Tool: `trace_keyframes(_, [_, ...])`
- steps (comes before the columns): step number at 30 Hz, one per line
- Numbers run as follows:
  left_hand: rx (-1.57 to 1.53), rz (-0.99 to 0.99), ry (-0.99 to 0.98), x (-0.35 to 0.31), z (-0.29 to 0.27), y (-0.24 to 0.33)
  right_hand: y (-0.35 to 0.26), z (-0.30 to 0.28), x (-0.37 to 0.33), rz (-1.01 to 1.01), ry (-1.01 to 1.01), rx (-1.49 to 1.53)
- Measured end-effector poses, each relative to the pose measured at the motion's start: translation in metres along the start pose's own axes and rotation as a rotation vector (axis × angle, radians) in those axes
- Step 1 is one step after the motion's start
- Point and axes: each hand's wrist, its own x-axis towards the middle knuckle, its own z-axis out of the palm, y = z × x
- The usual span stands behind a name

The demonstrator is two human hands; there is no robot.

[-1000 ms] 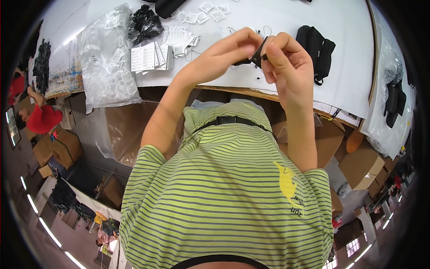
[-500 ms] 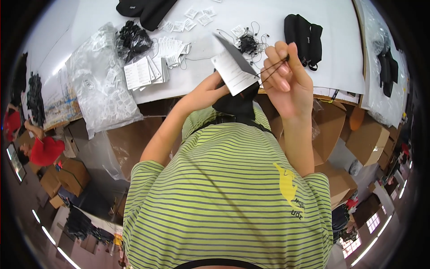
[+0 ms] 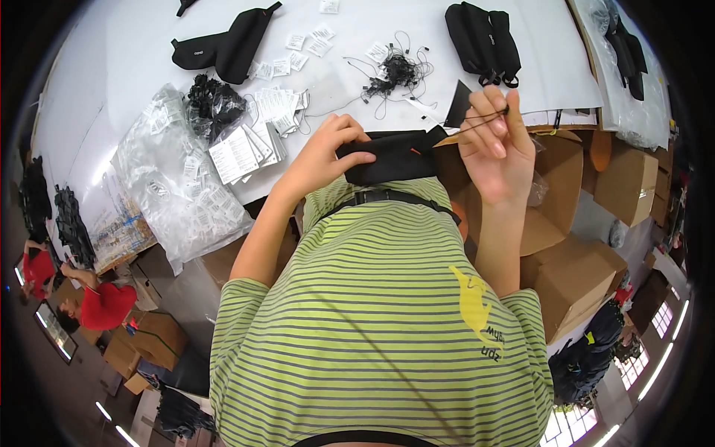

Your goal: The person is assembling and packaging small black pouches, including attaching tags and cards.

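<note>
Black pouch (image 3: pixel 387 155) lengthwise left-right, left hand (image 3: pixel 328 153) gripping.

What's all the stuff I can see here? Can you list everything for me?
black pouch: one, black, held at the table edge
black string: one, black, pinched above the pouch
dark tag: one, dark, hanging by the string
string pile: one tangle, black, table centre
paper tags: a stack plus loose ones, white, left of centre
clear bags: a heap, transparent, table's left side
finished pouches: a few, black, far side of table
table: one, white
cardboard boxes: several, brown, on the right
left hand: grip closed on the pouch
right hand: fingertips pinching the string
</note>
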Motion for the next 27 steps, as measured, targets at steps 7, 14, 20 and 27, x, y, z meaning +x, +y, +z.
trace_keyframes(7, [-0.11, -0.013, -0.133, -0.008, -0.027, -0.006, -0.001, -0.003, -0.013, -0.099, -0.074, -0.04])
trace_keyframes(14, [-0.231, -0.003, -0.053, -0.012, -0.04, 0.002, 0.006, 0.009, -0.015, -0.133, -0.113, -0.21])
trace_keyframes(20, [-0.313, 0.069, 0.019, -0.023, -0.043, 0.015, 0.007, 0.013, 0.0, -0.199, -0.233, -0.282])
trace_keyframes(27, [-0.359, 0.187, 0.042, -0.036, -0.044, 0.044, 0.043, -0.021, 0.015, 0.514, -0.062, -0.845])
